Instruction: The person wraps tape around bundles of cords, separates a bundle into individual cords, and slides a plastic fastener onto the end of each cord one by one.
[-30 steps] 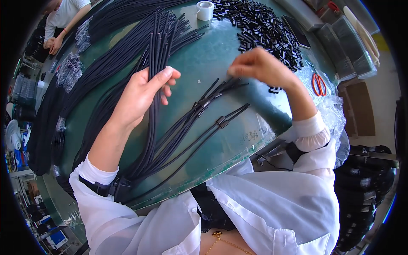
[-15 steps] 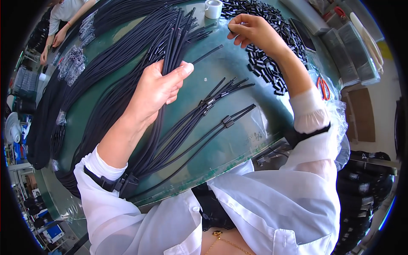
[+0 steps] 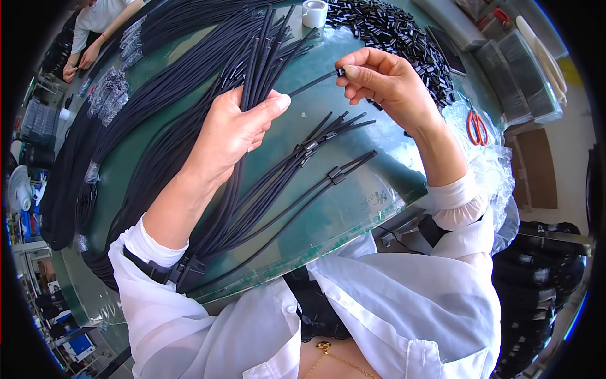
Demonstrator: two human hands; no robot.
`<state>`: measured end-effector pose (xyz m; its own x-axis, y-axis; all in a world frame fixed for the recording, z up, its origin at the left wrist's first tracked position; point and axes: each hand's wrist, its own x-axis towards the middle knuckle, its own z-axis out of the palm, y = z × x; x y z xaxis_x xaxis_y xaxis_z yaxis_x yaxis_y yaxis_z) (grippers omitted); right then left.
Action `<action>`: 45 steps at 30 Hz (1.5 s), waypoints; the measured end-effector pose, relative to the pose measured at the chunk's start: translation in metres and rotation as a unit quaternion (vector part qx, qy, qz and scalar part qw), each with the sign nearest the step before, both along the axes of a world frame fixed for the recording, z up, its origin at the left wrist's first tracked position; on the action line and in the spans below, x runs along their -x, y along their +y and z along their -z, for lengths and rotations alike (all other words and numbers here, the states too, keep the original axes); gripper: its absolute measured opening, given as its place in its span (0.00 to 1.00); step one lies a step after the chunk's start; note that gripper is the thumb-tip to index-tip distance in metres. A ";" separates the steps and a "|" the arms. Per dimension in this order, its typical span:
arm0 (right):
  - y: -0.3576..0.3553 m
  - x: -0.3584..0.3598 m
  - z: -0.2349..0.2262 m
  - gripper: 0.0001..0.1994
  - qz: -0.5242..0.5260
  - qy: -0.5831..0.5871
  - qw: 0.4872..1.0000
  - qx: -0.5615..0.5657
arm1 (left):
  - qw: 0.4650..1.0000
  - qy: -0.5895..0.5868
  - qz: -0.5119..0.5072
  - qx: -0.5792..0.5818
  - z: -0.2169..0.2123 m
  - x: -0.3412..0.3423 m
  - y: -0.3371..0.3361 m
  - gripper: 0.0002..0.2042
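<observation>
My left hand (image 3: 237, 123) is closed around a bundle of black cords (image 3: 260, 60), whose ends fan out above the fist. One cord (image 3: 310, 84) sticks out sideways past the thumb toward my right hand (image 3: 385, 79). Between the thumb and fingers of that hand is a small black sleeve (image 3: 341, 72), pinched right at the cord's tip; whether the cord is inside it I cannot tell. Below, more cords lie on the green table (image 3: 353, 208), with similar black sleeves (image 3: 336, 175) around them near their ends.
A heap of loose black sleeves (image 3: 404, 38) spreads behind my right hand. Beside it stand a roll of white tape (image 3: 314, 12) and orange-handled scissors (image 3: 477, 128). Long black cord bundles (image 3: 136, 120) cover the left side. Another person's hand (image 3: 89, 57) is at the far left.
My right hand has come nearer and down from the heap, bringing the small sleeve to the end of the jutting cord. My left hand has hardly moved.
</observation>
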<state>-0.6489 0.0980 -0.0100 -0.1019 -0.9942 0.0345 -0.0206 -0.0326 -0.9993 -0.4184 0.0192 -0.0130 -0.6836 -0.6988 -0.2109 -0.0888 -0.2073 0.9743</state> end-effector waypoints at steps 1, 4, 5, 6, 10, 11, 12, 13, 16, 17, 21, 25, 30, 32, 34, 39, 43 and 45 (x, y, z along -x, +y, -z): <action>0.001 0.000 -0.001 0.09 0.001 0.000 1.000 0.001 | 1.000 -0.003 0.001 0.005 0.000 0.000 0.001 0.09; 0.004 -0.001 -0.003 0.09 -0.014 0.044 0.997 0.054 | 1.000 -0.009 0.004 0.016 -0.001 0.001 0.002 0.09; 0.005 -0.003 -0.004 0.09 -0.013 0.045 0.997 0.054 | 0.999 -0.013 0.003 0.038 0.001 0.002 0.002 0.09; 0.007 -0.005 -0.005 0.08 -0.011 0.095 0.993 0.063 | 0.998 -0.016 0.002 0.060 0.002 0.002 0.003 0.09; 0.011 -0.025 -0.004 0.07 -0.031 0.178 0.981 0.071 | 0.998 -0.015 0.032 0.045 -0.001 0.005 0.008 0.09; 0.011 -0.034 -0.004 0.07 -0.062 0.159 0.984 0.059 | 0.999 -0.013 0.047 0.026 -0.002 0.006 0.010 0.09; 0.012 -0.039 -0.004 0.07 -0.092 0.140 0.985 0.047 | 0.998 -0.012 0.051 0.026 -0.002 0.007 0.011 0.09; 0.015 -0.041 -0.005 0.07 -0.089 0.141 0.985 0.046 | 0.998 -0.015 0.059 0.016 -0.002 0.007 0.011 0.10; 0.021 -0.044 -0.006 0.06 -0.088 0.149 0.984 0.051 | 0.997 -0.022 0.076 -0.002 0.000 0.006 0.008 0.12; 0.022 -0.040 -0.007 0.06 -0.087 0.149 0.984 0.051 | 0.996 -0.025 0.082 0.014 0.003 0.006 0.006 0.12; 0.020 -0.001 -0.011 0.07 -0.143 0.155 0.975 -0.070 | 0.997 -0.019 0.045 0.062 0.016 -0.001 -0.004 0.13; -0.014 0.061 0.026 0.09 0.083 0.521 0.849 0.016 | 0.999 0.020 -0.015 0.048 0.014 0.003 -0.002 0.13; -0.070 0.066 0.030 0.09 0.158 0.673 0.711 -0.127 | 0.999 0.030 0.005 -0.041 0.008 0.004 0.000 0.12; -0.080 0.065 0.030 0.09 0.110 0.681 0.712 -0.129 | 0.998 0.028 0.008 -0.047 0.007 0.004 -0.002 0.12; -0.085 0.061 0.033 0.10 0.083 0.685 0.712 -0.127 | 1.000 0.013 0.000 -0.029 0.007 0.004 -0.005 0.11; -0.058 0.028 0.020 0.11 0.091 0.319 0.942 0.054 | 0.999 0.018 -0.025 -0.028 0.009 -0.002 -0.007 0.10; -0.024 0.002 -0.001 0.07 0.080 -0.032 0.995 0.051 | 1.000 0.012 -0.020 -0.020 0.009 -0.001 -0.004 0.09; -0.016 -0.002 -0.002 0.06 0.085 -0.088 0.991 0.052 | 1.000 0.011 -0.017 -0.017 0.008 0.000 -0.003 0.09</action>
<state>-0.6470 0.0817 -0.0078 -0.2804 -0.9545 0.1020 0.1403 -0.1459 -0.9793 -0.4181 0.0166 -0.0211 -0.6649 -0.7141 -0.2191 -0.0595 -0.2418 0.9685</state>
